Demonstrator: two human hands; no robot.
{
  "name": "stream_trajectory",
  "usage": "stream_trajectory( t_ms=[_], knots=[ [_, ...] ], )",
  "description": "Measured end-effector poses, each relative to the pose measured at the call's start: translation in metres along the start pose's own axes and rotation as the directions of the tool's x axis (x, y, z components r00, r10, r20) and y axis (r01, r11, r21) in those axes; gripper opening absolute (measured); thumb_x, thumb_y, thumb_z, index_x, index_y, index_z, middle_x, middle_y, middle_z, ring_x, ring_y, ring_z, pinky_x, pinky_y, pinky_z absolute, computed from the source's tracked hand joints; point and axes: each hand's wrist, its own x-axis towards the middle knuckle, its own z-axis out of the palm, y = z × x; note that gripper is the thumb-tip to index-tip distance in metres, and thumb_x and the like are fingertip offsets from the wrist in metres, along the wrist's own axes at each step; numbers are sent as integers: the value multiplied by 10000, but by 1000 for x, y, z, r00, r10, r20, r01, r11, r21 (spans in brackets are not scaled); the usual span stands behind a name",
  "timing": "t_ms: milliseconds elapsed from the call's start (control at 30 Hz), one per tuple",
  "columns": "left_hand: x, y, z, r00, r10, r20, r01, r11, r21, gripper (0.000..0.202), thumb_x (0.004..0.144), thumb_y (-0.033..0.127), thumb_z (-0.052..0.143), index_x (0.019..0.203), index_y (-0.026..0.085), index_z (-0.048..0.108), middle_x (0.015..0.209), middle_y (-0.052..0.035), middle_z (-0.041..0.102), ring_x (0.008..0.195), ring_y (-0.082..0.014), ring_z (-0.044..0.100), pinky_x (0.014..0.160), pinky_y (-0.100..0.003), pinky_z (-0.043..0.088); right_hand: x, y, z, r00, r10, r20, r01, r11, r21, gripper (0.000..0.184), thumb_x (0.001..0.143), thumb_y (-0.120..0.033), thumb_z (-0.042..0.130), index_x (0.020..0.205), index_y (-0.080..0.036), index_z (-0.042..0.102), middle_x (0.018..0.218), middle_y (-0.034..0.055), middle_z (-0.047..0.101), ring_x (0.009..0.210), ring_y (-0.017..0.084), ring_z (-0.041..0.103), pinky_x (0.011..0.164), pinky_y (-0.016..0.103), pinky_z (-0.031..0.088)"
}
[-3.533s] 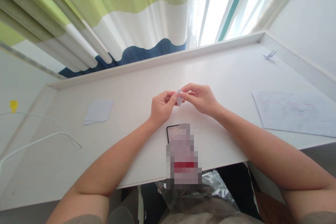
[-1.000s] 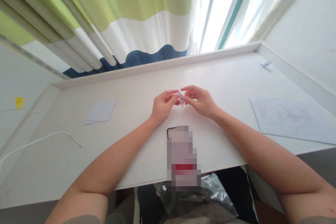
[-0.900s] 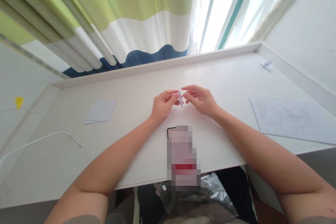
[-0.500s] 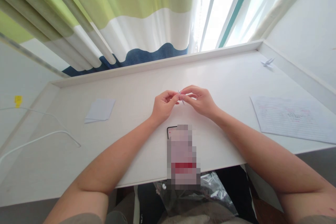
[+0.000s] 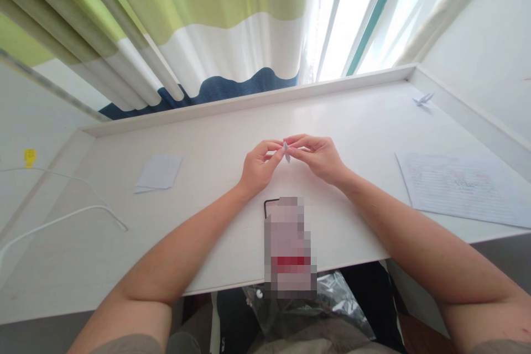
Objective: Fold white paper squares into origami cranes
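Head view shows a small folded piece of white paper [image 5: 287, 153] at the centre of the frame, held just over the white desk [image 5: 207, 177] between two hands. The fingers of the left hand [image 5: 256, 167] pinch it from one side, and those of the right hand [image 5: 318, 156] meet them from the other, thumb and forefinger closed on it; such a tip grip probably suits so slight a thing, leaving its lower point free and keeping both sides steady. Its exact folds are too small to read. Below the hands lies a black-rimmed phone [image 5: 286, 232], mostly masked by blurred blocks, seemingly set there for easy viewing. A transparent, crinkled plastic bag [image 5: 346, 301] shows beneath it at the bottom of the frame. At left, overlapping square white paper sheets [image 5: 160, 171] lie well apart from the hands; farther left, a thin white cable [image 5: 74, 217] trails near a yellow tag [image 5: 29, 158]. A lined, written-on paper sheet [image 5: 462, 185] occupies the right, and another folded white paper shape [image 5: 423, 99] sits in the upper right corner, apparently kept aside. Nothing crowds the hands, though the phone is nearest their wrists.
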Motion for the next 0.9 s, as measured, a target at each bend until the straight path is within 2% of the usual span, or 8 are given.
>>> stream_trajectory(
  t_ms=[133, 267, 467, 600, 733, 900],
  knots=[
    [-2, 5, 1, 1000, 2, -21, -1, 999, 40, 213, 964, 431, 773, 927, 225, 810, 1169, -94, 819, 1113, -236, 766, 923, -372, 627, 0, 1, 1, 1000, -10, -7, 10, 1000, -5, 297, 767, -545, 961, 796, -269, 855, 1132, 87, 854, 1099, 283, 794, 1068, 576, 625],
    [-4, 9, 2, 997, 28, -65, -22, 995, 100, 187, 962, 402, 777, 914, 228, 823, 1155, -91, 836, 1093, -240, 782, 941, -396, 639, -1, 3, 3, 998, -21, -60, 19, 999, -25, 314, 753, -557, 965, 858, -275, 875, 1104, 82, 867, 1042, 289, 821, 1058, 580, 643],
    [-5, 9, 3, 993, 97, -59, -88, 985, 147, 142, 987, 341, 754, 926, 239, 831, 1201, -82, 832, 1142, -237, 776, 1109, -455, 588, -3, 1, 7, 990, -69, -127, 60, 995, -77, 300, 773, -568, 951, 846, -288, 869, 1035, 62, 874, 1050, 305, 830, 1057, 583, 650],
    [-4, 11, 4, 990, 130, -61, -118, 977, 177, 167, 980, 371, 762, 905, 234, 820, 1127, -77, 822, 1060, -213, 773, 1002, -403, 635, -3, 2, 8, 982, -95, -162, 74, 989, -129, 316, 764, -572, 958, 825, -283, 846, 957, 51, 867, 950, 282, 825, 1029, 580, 657],
    [-4, 12, 4, 986, 154, -71, -140, 974, 176, 190, 966, 384, 778, 868, 222, 801, 1054, -76, 796, 987, -195, 755, 927, -371, 642, -3, 2, 7, 983, -69, -172, 49, 992, -117, 367, 736, -579, 972, 820, -256, 820, 890, 56, 848, 882, 269, 810, 951, 550, 671],
    [-2, 10, 5, 990, 63, -123, -58, 997, 43, 183, 906, 350, 846, 918, 217, 721, 925, -38, 776, 877, -165, 741, 857, -332, 628, -2, 1, 8, 989, -65, -129, 55, 995, -81, 378, 756, -594, 951, 803, -251, 800, 862, 57, 829, 835, 246, 779, 844, 488, 657]
  ],
)
